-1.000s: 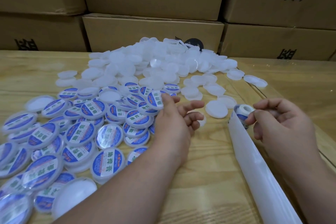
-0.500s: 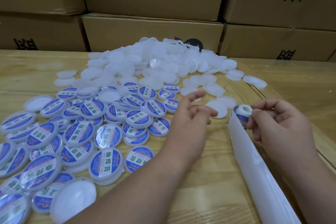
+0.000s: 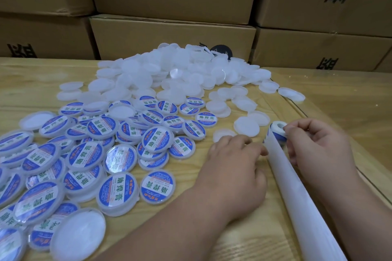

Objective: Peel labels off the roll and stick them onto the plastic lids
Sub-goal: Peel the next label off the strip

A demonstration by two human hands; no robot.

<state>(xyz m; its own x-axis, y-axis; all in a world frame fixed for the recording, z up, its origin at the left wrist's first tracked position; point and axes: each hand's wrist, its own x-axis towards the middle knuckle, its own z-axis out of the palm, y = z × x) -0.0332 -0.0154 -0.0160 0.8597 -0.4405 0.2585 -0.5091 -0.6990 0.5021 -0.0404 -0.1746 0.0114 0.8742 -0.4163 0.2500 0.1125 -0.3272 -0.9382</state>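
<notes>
Left hand [image 3: 235, 167], fingers curled and empty, has left the labelled lids [image 3: 101, 154] for the label roll [image 3: 276, 133] pinched by right hand [image 3: 316, 144], ready to peel.

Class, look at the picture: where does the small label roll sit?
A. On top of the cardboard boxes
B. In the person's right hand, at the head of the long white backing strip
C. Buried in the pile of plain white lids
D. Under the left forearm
B: the right hand pinches the label roll, from which the white backing strip trails toward the camera.

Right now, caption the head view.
Right hand holds the label roll; left hand reaches its backing strip beside labelled lids.
</notes>
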